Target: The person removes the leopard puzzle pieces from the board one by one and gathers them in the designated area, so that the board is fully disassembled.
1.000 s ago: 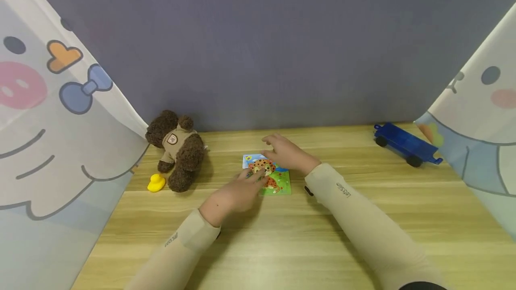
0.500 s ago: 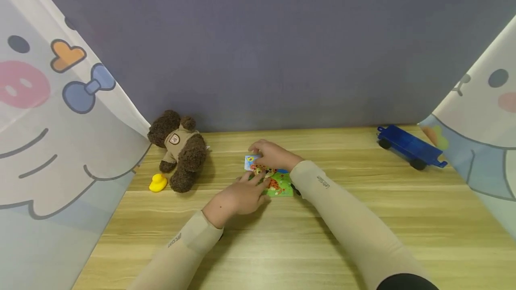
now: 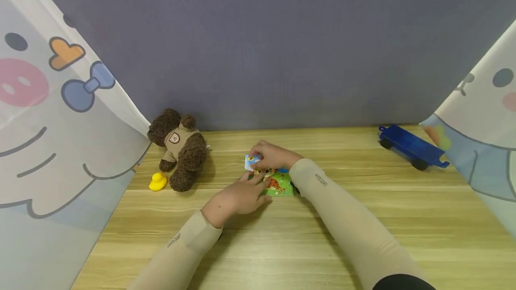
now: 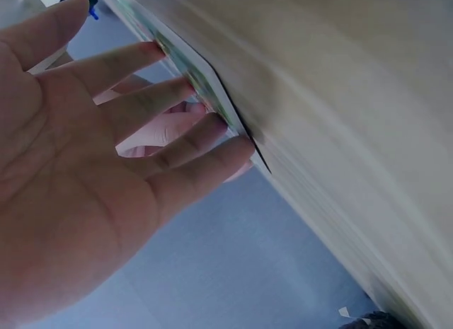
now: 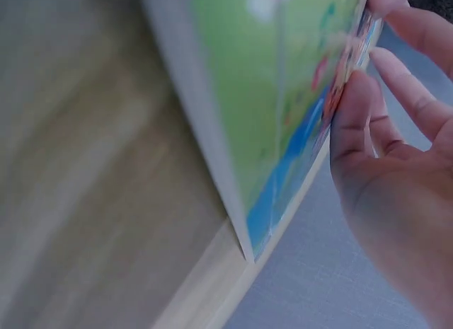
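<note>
A flat picture puzzle (image 3: 284, 186) printed with a red-spotted leopard on green and blue lies mid-table, with a thin line across its face in the right wrist view. My left hand (image 3: 243, 195) spreads over its near-left side. In the left wrist view, those straight fingers (image 4: 159, 99) touch the puzzle with their tips. My right hand (image 3: 274, 155) pinches at the far-left part, fingers curled and thumb on the printed face. In the right wrist view, the thumb (image 5: 354, 113) sits against the picture. The hands cover much of the leopard.
A brown teddy bear (image 3: 181, 147) in a tan shirt lies at the back left of the wooden table (image 3: 258, 245). In front of it sits a yellow rubber duck (image 3: 158, 181). A blue toy wagon (image 3: 411, 146) stands at the back right. A grey wall (image 3: 258, 48) rises behind.
My right hand has come left over the puzzle's far-left part, and its fingers have curled in. The left hand has shifted slightly, its fingertips still on the puzzle.
</note>
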`<control>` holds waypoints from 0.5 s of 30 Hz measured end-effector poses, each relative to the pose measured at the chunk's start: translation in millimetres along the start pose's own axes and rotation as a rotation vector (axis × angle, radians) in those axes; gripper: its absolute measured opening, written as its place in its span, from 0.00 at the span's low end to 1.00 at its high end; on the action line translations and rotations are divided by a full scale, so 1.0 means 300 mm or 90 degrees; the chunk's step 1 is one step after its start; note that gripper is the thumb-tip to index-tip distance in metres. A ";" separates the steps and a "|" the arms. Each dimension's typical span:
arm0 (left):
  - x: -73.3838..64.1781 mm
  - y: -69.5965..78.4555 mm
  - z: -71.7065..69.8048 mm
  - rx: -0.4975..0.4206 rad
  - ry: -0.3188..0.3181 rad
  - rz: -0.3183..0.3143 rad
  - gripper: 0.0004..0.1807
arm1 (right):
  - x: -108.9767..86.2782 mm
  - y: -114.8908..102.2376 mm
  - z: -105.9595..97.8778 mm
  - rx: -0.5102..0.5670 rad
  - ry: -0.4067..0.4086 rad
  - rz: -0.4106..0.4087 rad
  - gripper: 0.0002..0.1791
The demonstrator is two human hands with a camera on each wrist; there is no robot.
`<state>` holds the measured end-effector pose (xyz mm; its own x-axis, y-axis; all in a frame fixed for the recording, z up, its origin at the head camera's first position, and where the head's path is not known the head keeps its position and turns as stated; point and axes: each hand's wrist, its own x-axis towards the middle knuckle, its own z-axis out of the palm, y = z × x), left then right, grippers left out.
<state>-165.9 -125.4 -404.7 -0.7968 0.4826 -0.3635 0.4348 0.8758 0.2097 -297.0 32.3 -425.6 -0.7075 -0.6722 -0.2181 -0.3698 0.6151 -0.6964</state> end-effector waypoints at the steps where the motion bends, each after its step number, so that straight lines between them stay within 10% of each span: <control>1: 0.001 -0.001 -0.001 -0.001 0.000 0.001 0.36 | 0.002 0.001 -0.002 0.002 -0.005 0.001 0.23; 15: 0.007 -0.002 -0.012 0.042 0.026 0.023 0.36 | 0.004 0.001 -0.022 0.008 -0.049 -0.002 0.24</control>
<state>-169.3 -124.9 -402.4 -0.7960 0.5140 -0.3197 0.4889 0.8574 0.1610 -302.0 34.3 -421.7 -0.6574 -0.7045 -0.2673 -0.3648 0.6080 -0.7052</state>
